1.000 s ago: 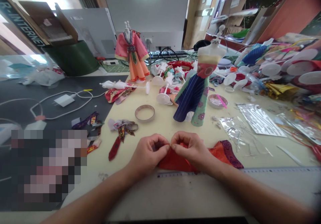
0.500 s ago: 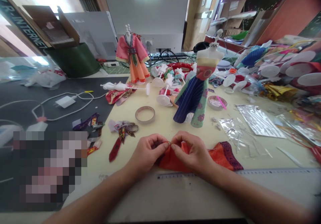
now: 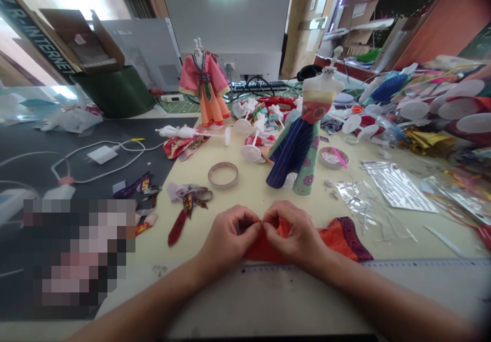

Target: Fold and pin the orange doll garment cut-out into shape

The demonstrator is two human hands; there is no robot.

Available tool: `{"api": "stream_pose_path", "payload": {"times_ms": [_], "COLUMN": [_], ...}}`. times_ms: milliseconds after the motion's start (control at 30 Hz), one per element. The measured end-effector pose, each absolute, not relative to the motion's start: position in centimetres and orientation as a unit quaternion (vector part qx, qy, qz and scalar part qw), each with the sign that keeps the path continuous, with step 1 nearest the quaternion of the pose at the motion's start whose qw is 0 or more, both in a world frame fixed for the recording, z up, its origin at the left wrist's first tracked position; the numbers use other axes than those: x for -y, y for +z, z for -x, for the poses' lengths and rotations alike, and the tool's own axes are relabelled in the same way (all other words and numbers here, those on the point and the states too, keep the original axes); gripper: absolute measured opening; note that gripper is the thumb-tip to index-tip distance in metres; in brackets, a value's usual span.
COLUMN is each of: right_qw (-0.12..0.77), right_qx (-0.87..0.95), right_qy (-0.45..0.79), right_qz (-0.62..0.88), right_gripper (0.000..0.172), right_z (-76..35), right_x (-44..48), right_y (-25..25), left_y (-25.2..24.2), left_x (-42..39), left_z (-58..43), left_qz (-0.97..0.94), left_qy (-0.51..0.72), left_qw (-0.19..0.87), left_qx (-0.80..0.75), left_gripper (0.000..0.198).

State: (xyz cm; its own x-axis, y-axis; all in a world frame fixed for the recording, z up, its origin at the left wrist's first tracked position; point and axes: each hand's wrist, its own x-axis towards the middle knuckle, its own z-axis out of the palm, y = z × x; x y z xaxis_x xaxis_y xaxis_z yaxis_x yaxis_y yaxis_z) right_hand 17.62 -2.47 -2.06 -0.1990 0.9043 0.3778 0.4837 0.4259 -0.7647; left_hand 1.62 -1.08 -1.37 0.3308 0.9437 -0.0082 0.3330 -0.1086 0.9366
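Since the earlier frame, the head view has shifted slightly. The left hand [image 3: 229, 241] and right hand [image 3: 295, 234] pinch narrowly, the red-orange fabric [image 3: 264, 250] gathered between their fingertips [image 3: 258, 223], just beside a metal ruler [image 3: 268, 268].

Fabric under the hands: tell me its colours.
The fabric is red-orange with a patterned dark purple border, clearest in the head view.

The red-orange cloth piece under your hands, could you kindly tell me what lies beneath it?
The red-orange cloth lies on the cream tabletop, lower edge beside a long ruler. Anything directly beneath it is hidden.
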Motion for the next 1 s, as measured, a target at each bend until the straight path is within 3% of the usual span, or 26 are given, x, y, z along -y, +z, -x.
{"api": "stream_pose_path", "payload": {"times_ms": [267, 433, 1000], "right_qw": [0.397, 0.398, 0.399], "right_qx": [0.590, 0.517, 0.601], "right_qy": [0.513, 0.601, 0.485], "right_qz": [0.482, 0.463, 0.494], "right_gripper": [0.007, 0.011, 0.011], "right_z": [-17.70, -17.72, -18.09], "right_x": [1.81, 1.68, 1.58], "right_y": [-1.48, -1.42, -1.75], "left_y": [-1.59, -1.72, -1.86], "left_x": [1.00, 0.89, 0.76], "left_z": [-1.63, -1.55, -1.32], "left_qz": [-0.572, -0.523, -0.599], "left_qy": [0.303, 0.306, 0.318], "left_qw": [0.601, 0.650, 0.584], "left_qx": [-0.469, -0.460, -0.445], "left_gripper": [0.014, 0.018, 0.018]}}
